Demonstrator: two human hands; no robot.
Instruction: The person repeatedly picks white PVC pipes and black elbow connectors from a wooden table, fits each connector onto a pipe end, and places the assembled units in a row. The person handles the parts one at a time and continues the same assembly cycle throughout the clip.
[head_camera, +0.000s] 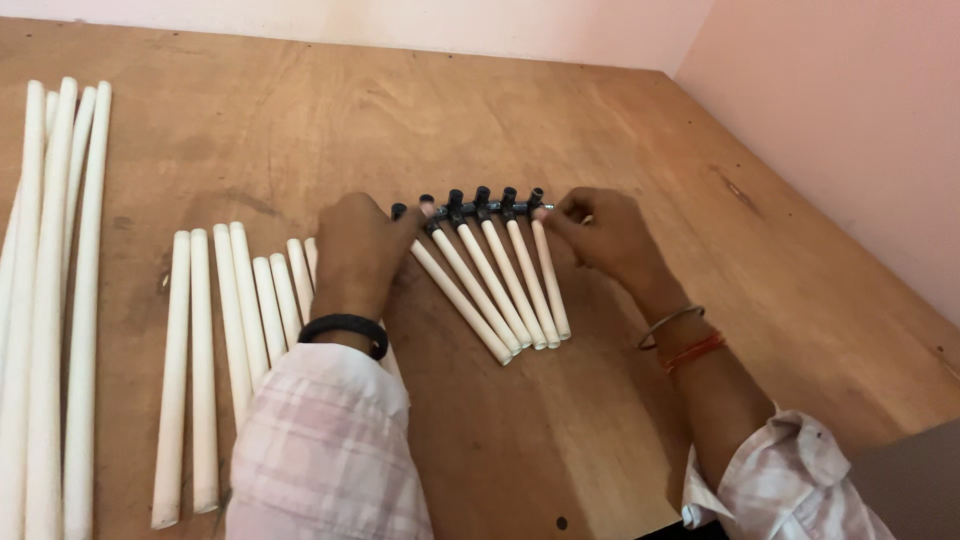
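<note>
A row of several short white pipes (497, 285) lies fanned on the wooden table (560, 120), each capped at its far end with a black fitting (482, 199), and the fittings are strung on a thin metal rod. My left hand (360, 250) rests at the row's left end, fingertips on the leftmost black fitting. My right hand (600, 232) pinches the rod's right end beside the rightmost fitting. A black band is on my left wrist, bangles on the right.
Several loose short white pipes (235, 320) lie left of my left hand. Several long white pipes (55, 300) lie along the table's left edge. A pink wall (850, 120) borders the table at the right and back.
</note>
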